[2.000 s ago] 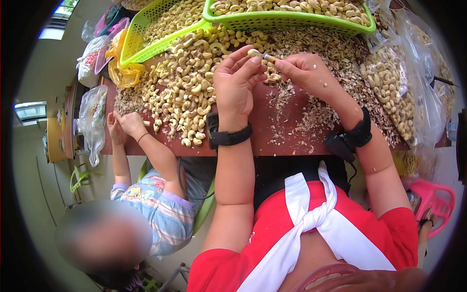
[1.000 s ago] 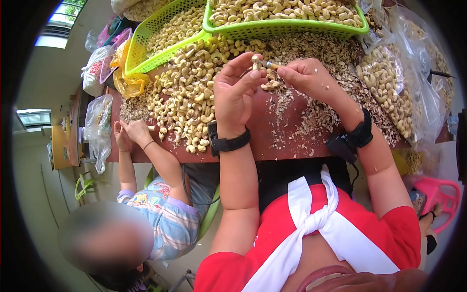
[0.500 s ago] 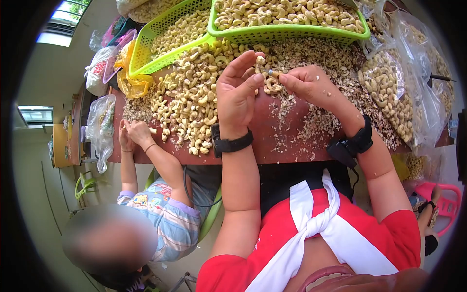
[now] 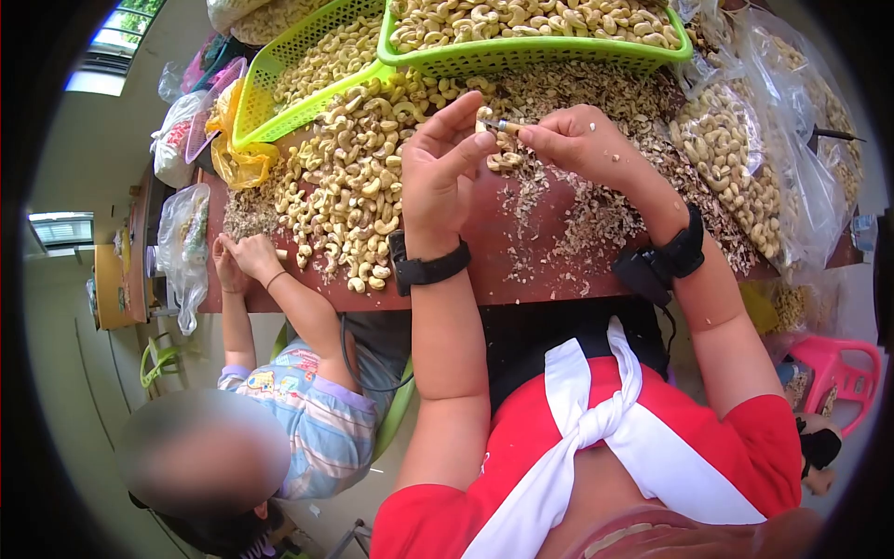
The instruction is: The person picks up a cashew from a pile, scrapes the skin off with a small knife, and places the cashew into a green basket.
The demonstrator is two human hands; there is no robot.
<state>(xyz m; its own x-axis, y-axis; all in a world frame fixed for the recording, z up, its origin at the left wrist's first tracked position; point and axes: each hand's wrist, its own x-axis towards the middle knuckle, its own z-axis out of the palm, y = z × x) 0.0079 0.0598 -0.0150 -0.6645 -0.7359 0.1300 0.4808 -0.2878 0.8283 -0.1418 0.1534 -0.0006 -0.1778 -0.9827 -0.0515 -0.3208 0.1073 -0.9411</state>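
My left hand [image 4: 441, 177] holds a pale cashew [image 4: 483, 117] upright between its thumb and fingertips, above the table. In my right hand [image 4: 579, 142] is a small knife [image 4: 509, 127] with a light handle, pointing left. Its short blade meets the cashew; the exact contact is too small to make out. Bits of skin cling to the right hand and forearm. Left of my left hand lies a heap of cashews [image 4: 345, 177]. Brown peel scraps [image 4: 605, 102] spread under and behind my right hand.
Two green baskets of cashews stand at the back, one behind my hands [image 4: 540, 58] and one farther left [image 4: 251, 107]. A clear bag of cashews [image 4: 731, 158] lies at right. On the left, a co-worker's hands [image 4: 244, 258] work at the edge of the red table [image 4: 447, 279].
The knife has moved up along the cashew, and its blade now lies across the nut. Both hands stay close together. The whole view has shifted slightly.
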